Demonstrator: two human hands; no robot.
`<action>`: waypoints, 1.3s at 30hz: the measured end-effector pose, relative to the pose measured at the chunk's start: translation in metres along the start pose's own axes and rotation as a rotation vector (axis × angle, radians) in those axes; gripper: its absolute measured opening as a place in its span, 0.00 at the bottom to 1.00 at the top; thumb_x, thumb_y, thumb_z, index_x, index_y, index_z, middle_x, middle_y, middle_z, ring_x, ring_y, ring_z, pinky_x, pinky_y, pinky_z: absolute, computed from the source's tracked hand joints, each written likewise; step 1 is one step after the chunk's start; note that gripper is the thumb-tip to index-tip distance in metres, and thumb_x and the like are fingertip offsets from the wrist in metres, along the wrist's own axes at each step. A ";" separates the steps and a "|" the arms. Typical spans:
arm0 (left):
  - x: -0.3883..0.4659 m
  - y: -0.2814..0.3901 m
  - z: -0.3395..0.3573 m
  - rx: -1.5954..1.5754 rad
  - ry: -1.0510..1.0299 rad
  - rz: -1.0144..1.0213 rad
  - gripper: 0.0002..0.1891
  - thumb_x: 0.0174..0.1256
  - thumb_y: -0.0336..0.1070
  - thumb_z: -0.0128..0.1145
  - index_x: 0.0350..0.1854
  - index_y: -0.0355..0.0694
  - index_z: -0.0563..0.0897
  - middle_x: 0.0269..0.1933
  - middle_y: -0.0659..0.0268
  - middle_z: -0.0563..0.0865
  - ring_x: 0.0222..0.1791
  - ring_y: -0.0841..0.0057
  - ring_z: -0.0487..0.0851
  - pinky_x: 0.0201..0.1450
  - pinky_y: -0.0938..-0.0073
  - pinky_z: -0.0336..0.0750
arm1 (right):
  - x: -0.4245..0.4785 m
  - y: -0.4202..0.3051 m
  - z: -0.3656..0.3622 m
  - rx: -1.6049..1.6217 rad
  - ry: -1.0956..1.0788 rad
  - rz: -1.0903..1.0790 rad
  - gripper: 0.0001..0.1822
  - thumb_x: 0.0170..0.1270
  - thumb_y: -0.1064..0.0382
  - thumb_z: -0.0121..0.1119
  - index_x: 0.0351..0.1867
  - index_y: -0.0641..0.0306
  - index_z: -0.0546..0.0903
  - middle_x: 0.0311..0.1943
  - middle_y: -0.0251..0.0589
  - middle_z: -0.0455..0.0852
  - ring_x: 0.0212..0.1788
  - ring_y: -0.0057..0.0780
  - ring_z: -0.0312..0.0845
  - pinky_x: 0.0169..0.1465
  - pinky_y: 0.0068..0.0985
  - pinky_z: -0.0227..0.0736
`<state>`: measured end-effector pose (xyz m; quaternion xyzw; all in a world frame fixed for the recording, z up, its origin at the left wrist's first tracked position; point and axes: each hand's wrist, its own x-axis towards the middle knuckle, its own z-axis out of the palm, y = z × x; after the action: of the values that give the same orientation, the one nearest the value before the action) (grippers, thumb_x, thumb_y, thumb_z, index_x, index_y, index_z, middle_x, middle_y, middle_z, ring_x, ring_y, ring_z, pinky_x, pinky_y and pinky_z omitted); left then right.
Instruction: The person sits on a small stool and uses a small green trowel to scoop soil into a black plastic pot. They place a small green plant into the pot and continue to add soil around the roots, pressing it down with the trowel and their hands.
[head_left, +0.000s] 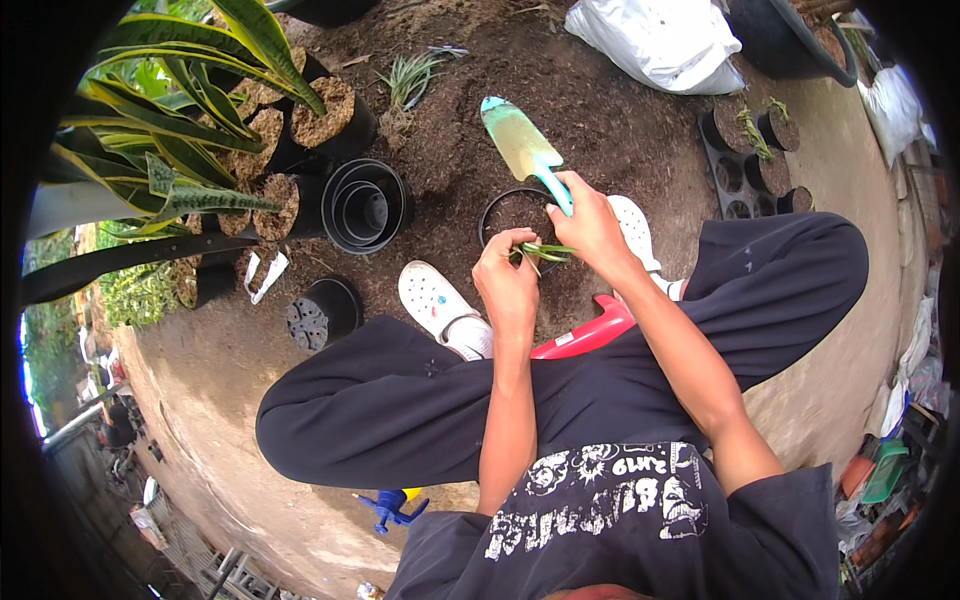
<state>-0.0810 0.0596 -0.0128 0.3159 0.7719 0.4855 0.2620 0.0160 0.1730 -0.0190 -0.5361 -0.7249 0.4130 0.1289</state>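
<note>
Between my knees stands a round black plant pot (487, 217) filled with dark soil. My left hand (508, 271) holds a small green leafy plant (541, 253) over the near side of this pot. In my right hand (592, 221) is the turquoise handle of a garden trowel (523, 139). Its soil-smeared blade points away from me, above the loose soil beyond the pot. The lower end of the plant is hidden by my left fingers.
Dark soil (465, 150) spreads ahead, with an uprooted grassy plant (411, 81) on it. Left are nested black pots (367, 206), an overturned pot (322, 313) and potted snake plants (330, 112). A pot tray (731, 180) and white sack (656, 45) lie right. A red plastic object (589, 330) lies close by.
</note>
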 end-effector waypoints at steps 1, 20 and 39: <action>-0.001 0.000 -0.001 0.013 -0.011 0.001 0.06 0.61 0.21 0.67 0.40 0.32 0.89 0.43 0.53 0.92 0.46 0.61 0.92 0.51 0.65 0.82 | -0.003 -0.003 -0.006 -0.011 0.004 -0.032 0.22 0.67 0.66 0.64 0.62 0.61 0.77 0.40 0.63 0.88 0.47 0.62 0.86 0.49 0.50 0.78; -0.017 -0.002 0.005 0.120 0.010 0.103 0.14 0.51 0.17 0.57 0.38 0.33 0.90 0.46 0.56 0.92 0.48 0.56 0.88 0.56 0.59 0.81 | -0.019 -0.037 -0.145 -0.490 -0.631 -0.361 0.23 0.73 0.62 0.59 0.69 0.55 0.76 0.29 0.58 0.85 0.34 0.59 0.84 0.40 0.49 0.75; -0.017 -0.002 -0.002 0.133 0.001 0.030 0.10 0.49 0.17 0.61 0.35 0.32 0.89 0.40 0.53 0.91 0.43 0.52 0.89 0.50 0.56 0.82 | -0.027 -0.065 -0.114 -0.715 -0.723 -0.278 0.23 0.73 0.62 0.56 0.67 0.56 0.82 0.33 0.60 0.89 0.36 0.57 0.87 0.45 0.50 0.81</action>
<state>-0.0723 0.0452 -0.0125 0.3438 0.7978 0.4371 0.2328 0.0546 0.1963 0.1076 -0.2686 -0.8829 0.2774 -0.2670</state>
